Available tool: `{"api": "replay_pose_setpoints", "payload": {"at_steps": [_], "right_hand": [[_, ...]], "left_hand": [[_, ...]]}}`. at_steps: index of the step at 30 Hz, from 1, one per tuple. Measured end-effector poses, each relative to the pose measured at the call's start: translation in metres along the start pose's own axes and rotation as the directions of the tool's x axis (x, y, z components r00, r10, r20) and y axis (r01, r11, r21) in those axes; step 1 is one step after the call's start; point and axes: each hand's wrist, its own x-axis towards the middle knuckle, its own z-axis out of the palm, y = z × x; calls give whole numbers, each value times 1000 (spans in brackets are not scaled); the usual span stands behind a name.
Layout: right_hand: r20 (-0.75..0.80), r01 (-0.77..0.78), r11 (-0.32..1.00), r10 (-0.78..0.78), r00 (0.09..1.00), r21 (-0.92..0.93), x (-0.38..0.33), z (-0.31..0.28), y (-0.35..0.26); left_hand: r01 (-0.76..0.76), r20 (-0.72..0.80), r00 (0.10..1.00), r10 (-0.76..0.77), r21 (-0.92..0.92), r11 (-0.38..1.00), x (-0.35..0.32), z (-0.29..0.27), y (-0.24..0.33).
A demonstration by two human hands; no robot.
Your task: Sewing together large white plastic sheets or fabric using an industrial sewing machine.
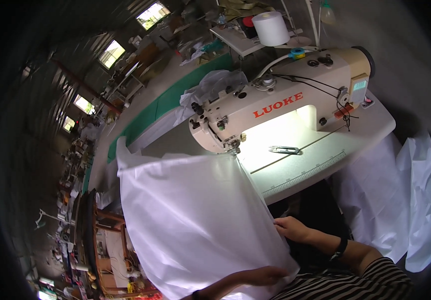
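Note:
A large sheet of white fabric (190,210) hangs from the sewing machine (275,100) toward my lap, its top edge lying under the needle area. My right hand (293,230) pinches the fabric's right edge, just below the front of the machine table. Lower down, my left hand (268,275) lies across the fabric with its fingers curled at the same edge; its fingertips are partly hidden. On the lit machine bed rests a pair of thread snips (284,150), apart from both hands.
More white fabric (375,200) hangs at the right of the machine table (375,125). A white thread cone (270,29) stands behind the machine. Beyond it runs a long table with a green strip (160,107). A wooden rack (110,245) stands at the left.

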Motion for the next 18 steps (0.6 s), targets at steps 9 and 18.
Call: {"api": "replay_pose_setpoints", "payload": {"at_steps": [9, 18], "right_hand": [[-70, -146, 947, 172, 983, 286, -7, -20, -28], [-130, -137, 892, 212, 969, 431, -13, -3, -28]], "left_hand": [[35, -108, 994, -21, 131, 991, 29, 3, 29], [309, -666, -51, 744, 698, 646, -25, -181, 81]]}}
